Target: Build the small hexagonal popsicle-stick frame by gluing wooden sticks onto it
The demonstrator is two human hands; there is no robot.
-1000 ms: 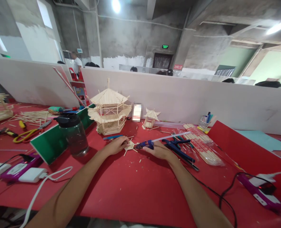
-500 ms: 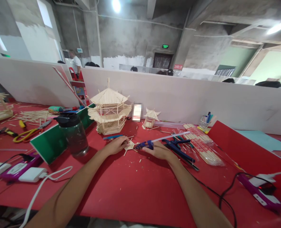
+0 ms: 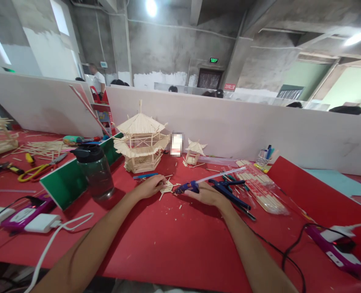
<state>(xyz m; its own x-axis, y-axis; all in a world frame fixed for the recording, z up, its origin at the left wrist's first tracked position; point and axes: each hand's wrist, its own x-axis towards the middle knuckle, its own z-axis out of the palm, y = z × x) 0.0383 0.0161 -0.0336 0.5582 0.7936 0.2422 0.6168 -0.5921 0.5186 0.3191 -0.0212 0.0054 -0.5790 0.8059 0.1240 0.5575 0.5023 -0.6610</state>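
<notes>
My right hand (image 3: 206, 194) is closed round a blue hot glue gun (image 3: 187, 187), and a clear glue stick (image 3: 221, 175) juts from its back toward the right. The gun's nozzle points left, close to a small flat frame of wooden sticks (image 3: 167, 186) on the red table (image 3: 168, 244). At the frame's left edge, my left hand (image 3: 152, 186) has its fingertips pinched on it. Whether those fingers grip a separate stick is too small to tell.
Behind the hands stand a stick pavilion (image 3: 141, 142) and a smaller stick hut (image 3: 194, 152). A water bottle (image 3: 95, 173) is at left. Blue clamp-like cutters (image 3: 231, 193) and bagged sticks (image 3: 264, 189) lie right. Power strips (image 3: 336, 250) with cables flank the arms.
The glue gun's nozzle has shifted very slightly to the right and down beside the stick frame. My left hand stays in place at the frame. The view has moved a little.
</notes>
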